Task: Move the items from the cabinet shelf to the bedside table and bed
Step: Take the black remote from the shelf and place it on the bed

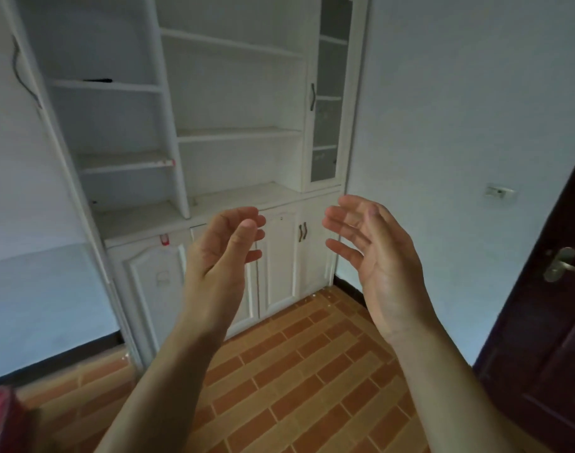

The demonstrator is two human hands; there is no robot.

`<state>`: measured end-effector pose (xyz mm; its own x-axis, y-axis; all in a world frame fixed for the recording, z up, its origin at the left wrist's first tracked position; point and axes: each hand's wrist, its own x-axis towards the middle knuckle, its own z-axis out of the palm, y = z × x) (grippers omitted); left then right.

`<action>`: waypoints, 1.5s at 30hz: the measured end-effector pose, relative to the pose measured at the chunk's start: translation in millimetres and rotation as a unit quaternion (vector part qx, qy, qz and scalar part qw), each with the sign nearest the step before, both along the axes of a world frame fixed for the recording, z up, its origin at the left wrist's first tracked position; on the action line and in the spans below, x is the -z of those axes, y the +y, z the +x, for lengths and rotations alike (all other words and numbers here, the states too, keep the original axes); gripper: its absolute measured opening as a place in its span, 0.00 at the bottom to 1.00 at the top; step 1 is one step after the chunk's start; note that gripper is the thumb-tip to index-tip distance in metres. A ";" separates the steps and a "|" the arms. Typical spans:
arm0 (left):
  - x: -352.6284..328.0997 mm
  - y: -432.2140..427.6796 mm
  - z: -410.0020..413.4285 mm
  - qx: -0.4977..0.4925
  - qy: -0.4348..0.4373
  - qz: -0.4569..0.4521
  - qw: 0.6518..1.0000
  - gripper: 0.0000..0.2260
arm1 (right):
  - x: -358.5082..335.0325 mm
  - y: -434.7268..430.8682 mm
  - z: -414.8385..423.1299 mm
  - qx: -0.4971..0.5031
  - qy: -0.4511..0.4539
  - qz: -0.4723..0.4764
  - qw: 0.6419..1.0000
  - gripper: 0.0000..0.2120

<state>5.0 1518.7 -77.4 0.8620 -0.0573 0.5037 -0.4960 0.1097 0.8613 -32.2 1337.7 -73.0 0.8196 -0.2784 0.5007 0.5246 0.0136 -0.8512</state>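
A white cabinet [168, 103] with open shelves stands against the wall ahead. A thin dark item [98, 80] lies flat on the upper left shelf. Something small and red [171, 162] shows at the front edge of a lower left shelf. My left hand [225, 245] and my right hand [372, 248] are both raised in front of the cabinet's lower doors [279, 256], palms facing each other, fingers relaxed and holding nothing. Neither the bedside table nor the bed can be made out.
A narrow glass door [327, 99] closes the cabinet's right column. A dark wooden door with a metal handle [559, 264] stands at the right. The floor [312, 371] is orange brick tile. Something red [0, 416] sits at the bottom left corner.
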 end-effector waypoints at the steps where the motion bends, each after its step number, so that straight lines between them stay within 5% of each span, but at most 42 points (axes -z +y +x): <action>1: 1.5 4.8 10.3 -0.010 0.001 -0.002 1.000 0.11 | -0.9 4.7 13.0 -0.011 -0.001 0.002 1.000 0.20; 21: -30.2 118.4 233.4 -0.086 -0.037 -0.030 0.995 0.15 | -26.7 117.8 264.3 -0.101 -0.050 -0.033 0.993 0.18; 45: -90.1 107.2 506.1 -0.229 -0.085 0.003 0.970 0.12 | -82.7 131.2 588.6 -0.234 -0.106 0.007 0.967 0.18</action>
<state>511.0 1625.9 12.7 0.7025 0.3088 0.6412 -0.6263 -0.1597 0.7630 556.4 1468.9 9.7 0.7372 0.0888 0.6698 0.6207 0.3025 -0.7233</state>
